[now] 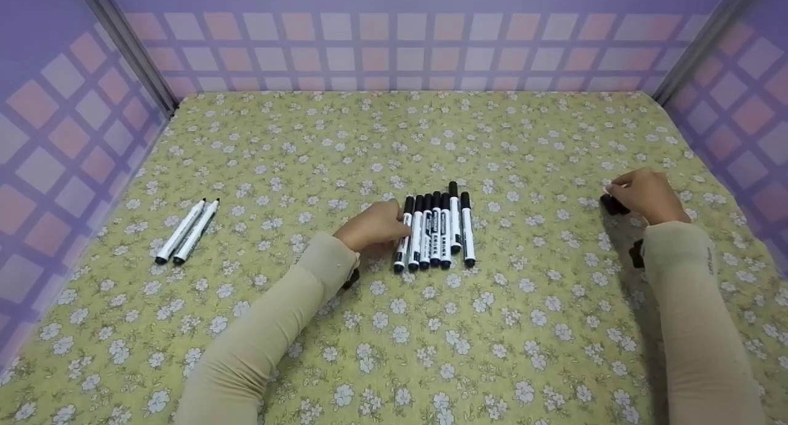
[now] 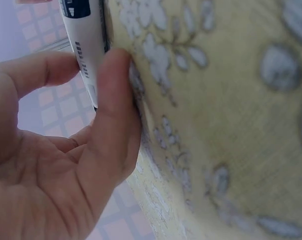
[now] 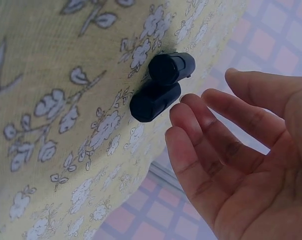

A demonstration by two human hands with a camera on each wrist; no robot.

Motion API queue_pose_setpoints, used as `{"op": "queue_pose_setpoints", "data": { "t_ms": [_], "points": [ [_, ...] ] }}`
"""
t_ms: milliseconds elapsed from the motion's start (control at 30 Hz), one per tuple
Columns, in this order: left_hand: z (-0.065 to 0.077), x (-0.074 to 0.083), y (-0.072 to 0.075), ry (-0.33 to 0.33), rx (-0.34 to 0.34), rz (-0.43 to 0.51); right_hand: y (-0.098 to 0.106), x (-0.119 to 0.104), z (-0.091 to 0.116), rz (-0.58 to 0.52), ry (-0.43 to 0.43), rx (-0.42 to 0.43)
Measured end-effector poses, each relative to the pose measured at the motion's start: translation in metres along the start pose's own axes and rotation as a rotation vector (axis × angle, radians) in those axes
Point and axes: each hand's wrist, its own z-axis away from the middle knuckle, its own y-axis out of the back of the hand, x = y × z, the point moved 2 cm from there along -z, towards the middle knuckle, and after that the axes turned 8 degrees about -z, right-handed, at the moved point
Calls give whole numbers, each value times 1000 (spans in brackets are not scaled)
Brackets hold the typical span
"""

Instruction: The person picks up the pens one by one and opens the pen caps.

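Several black-capped white markers (image 1: 436,228) lie side by side in a row on the cloth. At the row's left end, my left hand (image 1: 375,223) pinches the leftmost marker (image 1: 402,246); in the left wrist view its white barrel (image 2: 88,45) sits between thumb and finger. Far to the right, my right hand (image 1: 650,194) is beside two black marker caps (image 1: 614,204). The right wrist view shows these caps (image 3: 171,67) lying against each other on the cloth, just off the fingertips, with the fingers loosely bent and nothing held.
Two uncapped markers (image 1: 188,233) lie side by side at the left, black tips pointing away. A yellow flowered cloth (image 1: 369,345) covers the table. Checkered purple panels (image 1: 394,40) enclose the back and both sides, with grey posts (image 1: 132,49) at the corners.
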Motion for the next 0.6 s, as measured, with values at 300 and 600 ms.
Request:
{"op": "queue_pose_setpoints", "data": {
  "t_ms": [300, 600],
  "points": [
    [-3, -1, -1, 60, 18, -19, -2, 0, 1, -8, 13, -13],
    [-7, -1, -1, 54, 34, -31, -2, 0, 1, -18, -4, -9]
  ]
}}
